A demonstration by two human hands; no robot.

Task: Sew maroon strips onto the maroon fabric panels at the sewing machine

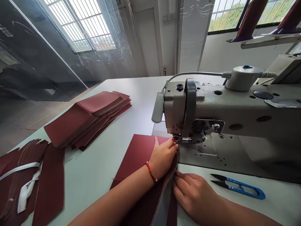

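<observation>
A dark red piece of fabric (136, 157) lies flat on the white table (98, 169) in front of the sewing machine (230, 119). My left hand (163, 158), with a red string bracelet at the wrist, presses flat on the fabric, fingertips right at the presser foot (180, 138). My right hand (191, 193) pinches the near edge of the same fabric, just below the left hand, where the cloth hangs over the table's front.
A stack of dark red fabric pieces (91, 117) sits at the left middle. Another pile bound with white tape (25, 182) lies at the near left. Blue thread snips (240, 186) rest right of my right hand. A clear plastic sheet (58, 47) hangs beyond the table.
</observation>
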